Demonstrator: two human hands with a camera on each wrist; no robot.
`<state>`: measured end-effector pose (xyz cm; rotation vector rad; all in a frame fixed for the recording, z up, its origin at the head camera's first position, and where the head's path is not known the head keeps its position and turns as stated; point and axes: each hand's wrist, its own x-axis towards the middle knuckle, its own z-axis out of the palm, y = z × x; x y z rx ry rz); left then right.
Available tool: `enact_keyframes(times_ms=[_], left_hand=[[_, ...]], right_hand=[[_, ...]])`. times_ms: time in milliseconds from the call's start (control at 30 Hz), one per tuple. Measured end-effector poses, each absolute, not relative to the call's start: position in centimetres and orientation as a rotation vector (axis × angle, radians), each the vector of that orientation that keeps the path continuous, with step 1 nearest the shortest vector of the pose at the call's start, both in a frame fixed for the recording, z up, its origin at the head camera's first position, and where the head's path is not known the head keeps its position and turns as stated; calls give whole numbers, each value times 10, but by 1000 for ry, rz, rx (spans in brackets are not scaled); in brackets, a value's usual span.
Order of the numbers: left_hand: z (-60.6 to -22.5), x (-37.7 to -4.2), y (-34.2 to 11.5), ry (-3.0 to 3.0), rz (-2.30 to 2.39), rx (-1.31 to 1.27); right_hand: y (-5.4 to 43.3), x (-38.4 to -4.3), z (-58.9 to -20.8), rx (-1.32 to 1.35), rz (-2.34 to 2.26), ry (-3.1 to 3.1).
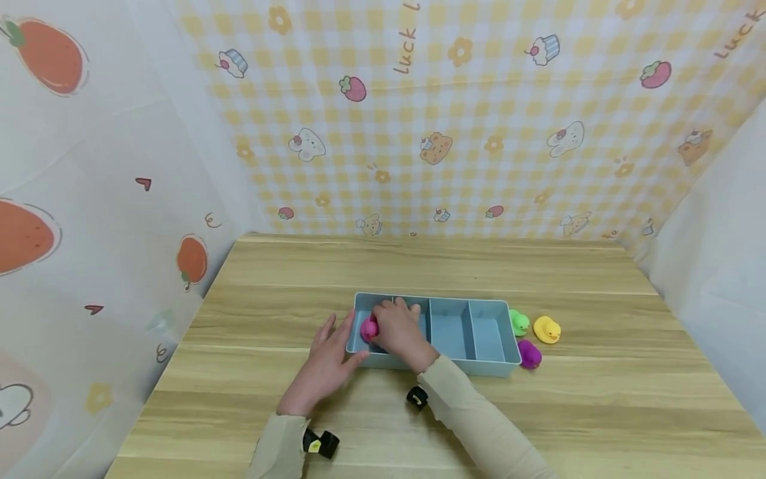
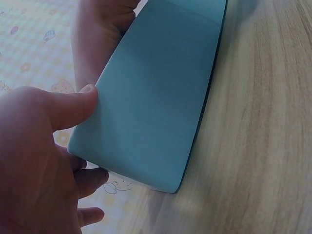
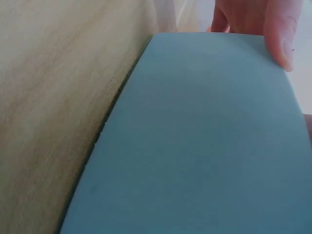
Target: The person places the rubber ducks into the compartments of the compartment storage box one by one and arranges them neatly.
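Note:
A long blue-grey box [image 1: 479,367] with a row of compartments sits on the table. My left hand [image 1: 325,364] holds its left end, thumb at the front rim and fingers along the end wall. In the left wrist view that thumb [image 2: 73,108] presses the rim. Reaching down into the left part of the box, my right hand [image 1: 402,330] pinches a pink toy duck [image 1: 368,330] in the leftmost compartment. The hand covers part of the duck and of the neighbouring compartment. In the right wrist view, the box wall [image 3: 195,136] hides the right fingers.
Just past the box's right end are a green duck [image 1: 519,323], a purple duck [image 1: 529,355] and, farther right, a yellow duck [image 1: 547,330]. The wooden table [image 1: 287,273] meets a checked cloth [image 1: 407,133] at the back. White cloth [image 1: 120,166] hangs on the left.

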<state>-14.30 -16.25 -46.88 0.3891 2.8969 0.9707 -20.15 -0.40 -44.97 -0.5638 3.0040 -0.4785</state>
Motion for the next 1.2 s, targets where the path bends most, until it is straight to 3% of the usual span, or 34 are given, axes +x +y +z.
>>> enact_keyframes(times_ms=[1200], left_hand=[[-468,-143,-162,2828,1002,304]], right_hand=[[36,-202,-431,-614,-1101,2882]])
